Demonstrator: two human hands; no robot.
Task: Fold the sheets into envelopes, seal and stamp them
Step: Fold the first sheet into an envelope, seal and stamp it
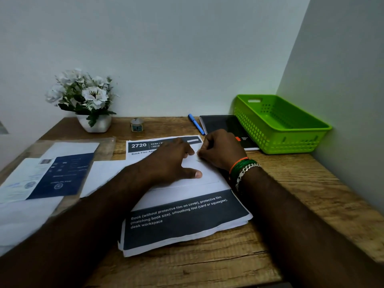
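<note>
On the wooden desk point(291, 183) lies a stack of printed sheets point(182, 223) with a white envelope point(207, 175) on top. The left hand point(172, 161) presses it flat, fingers spread; the right hand point(220, 150) pinches its upper edge.

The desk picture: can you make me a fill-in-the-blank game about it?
1. The basket in the corner of the desk is ____ in colour.
2. The pen lying beside the black notebook is ____.
3. The pot at the back left holds white ____.
4. The big number printed on the top sheet is ____.

Missing words: green; blue; flowers; 2720
</note>
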